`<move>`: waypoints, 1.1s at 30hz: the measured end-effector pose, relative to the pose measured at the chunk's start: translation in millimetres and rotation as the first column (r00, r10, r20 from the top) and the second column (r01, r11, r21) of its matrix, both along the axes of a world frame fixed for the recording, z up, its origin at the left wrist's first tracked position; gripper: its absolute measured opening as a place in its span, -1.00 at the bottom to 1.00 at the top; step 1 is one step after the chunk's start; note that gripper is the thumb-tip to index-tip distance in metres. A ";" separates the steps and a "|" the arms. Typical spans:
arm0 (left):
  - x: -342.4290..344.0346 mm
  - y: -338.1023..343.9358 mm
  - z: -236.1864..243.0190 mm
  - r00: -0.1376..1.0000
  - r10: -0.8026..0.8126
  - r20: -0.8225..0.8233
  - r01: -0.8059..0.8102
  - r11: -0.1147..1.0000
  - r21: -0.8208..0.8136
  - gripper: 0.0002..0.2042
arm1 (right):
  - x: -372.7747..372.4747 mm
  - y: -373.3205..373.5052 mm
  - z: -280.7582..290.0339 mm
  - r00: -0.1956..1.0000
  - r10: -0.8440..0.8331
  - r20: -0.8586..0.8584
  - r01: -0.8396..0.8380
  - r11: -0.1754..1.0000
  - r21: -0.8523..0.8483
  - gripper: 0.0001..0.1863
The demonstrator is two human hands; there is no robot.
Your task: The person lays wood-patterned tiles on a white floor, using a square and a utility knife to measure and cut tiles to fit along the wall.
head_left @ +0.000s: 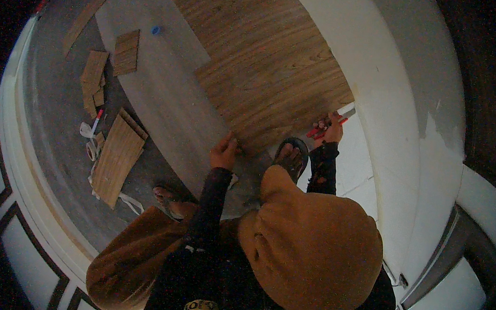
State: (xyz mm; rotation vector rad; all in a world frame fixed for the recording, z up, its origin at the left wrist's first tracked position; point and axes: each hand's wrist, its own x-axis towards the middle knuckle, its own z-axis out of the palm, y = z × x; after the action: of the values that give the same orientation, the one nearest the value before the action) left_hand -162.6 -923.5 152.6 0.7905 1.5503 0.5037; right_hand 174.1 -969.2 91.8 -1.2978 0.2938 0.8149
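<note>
Gripping a slim red tool (319,135) in the right fingers (335,125). Touching flat brown wood-grain boards (265,54) with the left fingers (230,146); can't tell if pinching. Looks part done, with boards down ahead, but a long pale-grey floor strip (155,87) uncovered beside the left ones.

A small yellowish patch (200,306) on the front of the person's black top (231,282), near the lower edge, bears a short line of block lettering.
</note>
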 end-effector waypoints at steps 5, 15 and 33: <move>-7.2 -0.7 -9.1 0.989 -0.109 -0.101 0.118 0.989 0.087 -0.60 | -6.8 2.9 3.0 0.998 -0.017 -0.059 0.021 0.997 0.080 -0.75; -35.3 -1.9 -42.2 0.996 -0.076 -0.041 0.077 0.997 0.026 -0.59 | -40.9 21.8 56.1 0.997 -0.061 0.040 0.058 0.996 0.067 -0.79; -99.9 72.1 55.0 0.717 0.588 0.374 -0.697 0.618 0.363 -0.49 | -133.6 218.9 263.7 -0.411 0.356 0.839 -0.856 0.167 -0.490 -0.65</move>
State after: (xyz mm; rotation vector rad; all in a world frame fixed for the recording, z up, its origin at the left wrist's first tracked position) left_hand -262.5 -851.4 207.6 0.4750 1.4837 1.5299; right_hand 40.5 -750.3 355.5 -1.1263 -2.0388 0.7965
